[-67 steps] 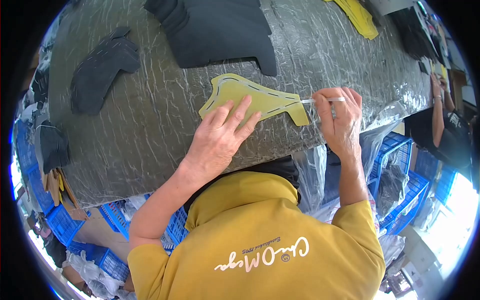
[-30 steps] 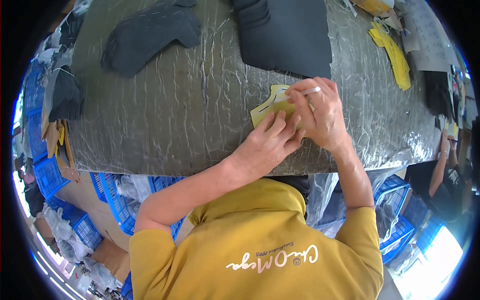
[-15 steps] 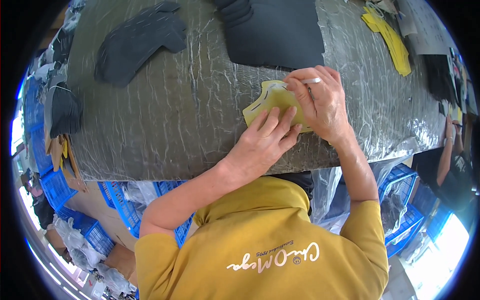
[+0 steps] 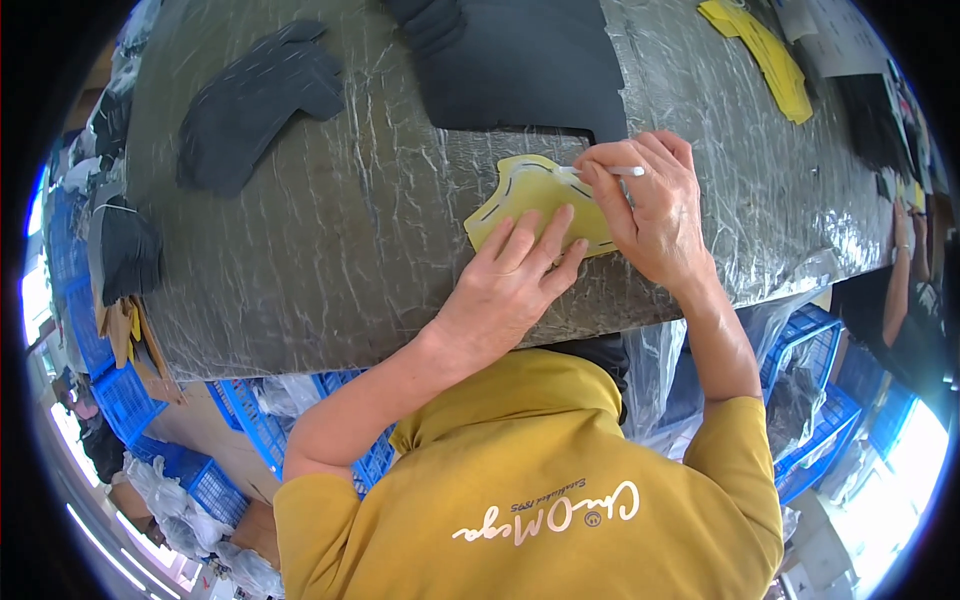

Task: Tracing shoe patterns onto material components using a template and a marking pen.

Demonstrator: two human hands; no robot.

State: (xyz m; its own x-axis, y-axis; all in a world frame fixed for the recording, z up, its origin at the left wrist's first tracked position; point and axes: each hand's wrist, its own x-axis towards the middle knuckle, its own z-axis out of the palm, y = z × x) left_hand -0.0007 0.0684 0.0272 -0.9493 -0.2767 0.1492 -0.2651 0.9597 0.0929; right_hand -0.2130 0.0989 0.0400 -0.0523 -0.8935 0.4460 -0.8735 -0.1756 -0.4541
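A yellow template [image 4: 530, 190] with dark slots along its edges lies on the wrapped work table. Spread across its lower part are the fingers of my left hand [image 4: 500, 295], which press it flat and hold nothing else. My right hand [image 4: 655, 215] pinches a thin white pen [image 4: 628, 171], its tip end at the slots along the template's upper edge. The exact contact point of the tip is too small to make out. Just beyond the template lies a stack of black cut pieces [image 4: 520, 70].
More black pieces [image 4: 260, 105] lie at the far left, and yellow pieces [image 4: 765, 60] at the far right. A tied black bundle [image 4: 130, 245] sits by the left edge. Blue crates [image 4: 800, 350] stand below the table's near edge. Another person's arm [image 4: 897, 290] shows at the right.
The view has shifted a little, so the table and its pieces appear further left. Relative to the template, my right hand with the pen has moved slightly right. My left hand still presses the template.
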